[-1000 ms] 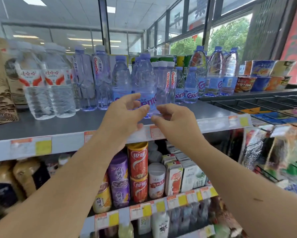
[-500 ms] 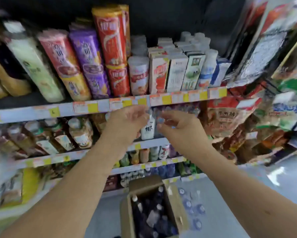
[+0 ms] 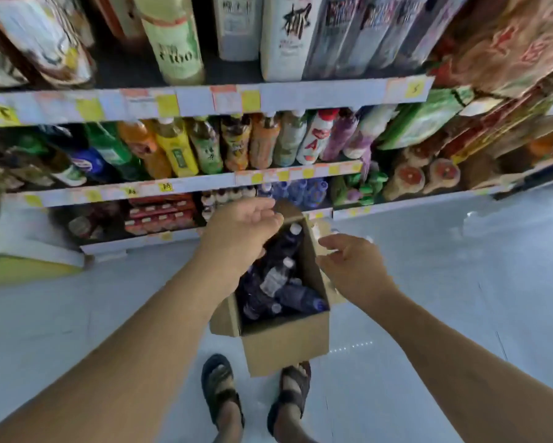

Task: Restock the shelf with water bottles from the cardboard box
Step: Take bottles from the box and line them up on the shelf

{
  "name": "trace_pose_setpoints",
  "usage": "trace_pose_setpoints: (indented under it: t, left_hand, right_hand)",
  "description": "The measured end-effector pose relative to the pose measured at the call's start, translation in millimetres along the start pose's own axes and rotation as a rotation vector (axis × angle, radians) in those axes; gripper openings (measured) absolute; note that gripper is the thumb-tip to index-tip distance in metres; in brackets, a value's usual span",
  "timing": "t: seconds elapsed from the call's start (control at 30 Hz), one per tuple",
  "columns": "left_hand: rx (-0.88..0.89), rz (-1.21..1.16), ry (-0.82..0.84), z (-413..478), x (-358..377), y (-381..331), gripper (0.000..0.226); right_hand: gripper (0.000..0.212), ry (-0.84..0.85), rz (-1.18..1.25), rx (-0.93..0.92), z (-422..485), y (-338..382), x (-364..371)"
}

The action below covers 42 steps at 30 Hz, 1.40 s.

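Down on the pale floor, just ahead of two feet in dark sandals: open cardboard box, flaps raised, near wall overlapping the toe of the right sandal in this view.

Inside the box: water bottles, lying jumbled at angles, dark bluish, some with white caps showing. Too blurred to count.

Left hand: hovers over the far-left part of the box opening, back of the hand towards the camera. Fingers loosely bent and relaxed, gripping nothing. Cannot tell how far above the bottles.

Right hand: hangs over the box's right flap, just beside the opening. Fingers gently curved towards the left, thumb apart from them, holding nothing. Well apart from the left hand, with the open box between.

Behind the box: shelves with white price rails and yellow tags. Upper tier carries tall cartons and pale bottles. Middle tier carries a row of coloured drink bottles, green, yellow, orange and white. Lowest tier, just behind the box's far flap, carries small clear bottles with blue caps. Off to the right, snack bags, heavily blurred.
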<state>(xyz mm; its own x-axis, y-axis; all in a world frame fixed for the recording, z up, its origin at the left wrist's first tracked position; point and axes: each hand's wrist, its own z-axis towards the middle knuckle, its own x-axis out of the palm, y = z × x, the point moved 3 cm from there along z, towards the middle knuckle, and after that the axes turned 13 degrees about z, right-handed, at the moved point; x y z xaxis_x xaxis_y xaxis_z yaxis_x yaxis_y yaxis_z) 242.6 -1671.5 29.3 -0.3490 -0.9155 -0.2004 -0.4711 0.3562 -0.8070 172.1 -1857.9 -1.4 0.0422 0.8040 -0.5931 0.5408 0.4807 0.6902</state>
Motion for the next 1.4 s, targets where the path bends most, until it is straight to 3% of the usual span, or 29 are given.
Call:
trace_pose_setpoints:
  t: [0.13, 0.23, 0.33, 0.53, 0.7, 0.83, 0.93, 1.03, 1.13, 1.4]
  left_hand:
    - [-0.075, 0.018, 0.012, 23, 16, 82, 0.025]
    - [-0.149, 0.013, 0.028, 37, 32, 139, 0.03]
    - [-0.213, 0.003, 0.023, 48, 45, 187, 0.029]
    - [-0.295, -0.053, 0.01, 70, 62, 244, 0.025]
    - [-0.275, -0.079, -0.003, 103, 72, 266, 0.028]
    - [-0.259, -0.111, -0.015, 127, 80, 279, 0.025]
    - [-0.25, -0.132, -0.031, 139, 84, 288, 0.025]
    - [-0.254, -0.141, -0.04, 136, 84, 291, 0.022]
    - [-0.25, -0.131, -0.052, 120, 79, 281, 0.023]
    - [-0.062, -0.125, -0.171, 44, 41, 170, 0.028]
  right_hand:
    - [0.028, 0.117, -0.215, 0.144, 19, -92, 57]
    - [0.006, 0.195, -0.346, 0.169, 27, -152, 90]
    - [0.004, 0.235, -0.379, 0.184, 35, -191, 112]
    - [0.025, 0.212, -0.434, -0.082, 59, -200, 157]
    - [0.047, 0.09, -0.092, 0.11, 113, -201, 197]
    - [0.039, -0.05, 0.198, 0.33, 153, -225, 216]
    - [0.041, -0.065, 0.29, 0.363, 172, -237, 228]
    - [0.04, -0.046, 0.243, 0.262, 169, -232, 226]
    - [0.04, 0.008, 0.111, 0.044, 141, -202, 212]
    - [0.03, 0.003, 0.127, -0.363, 58, -49, 93]
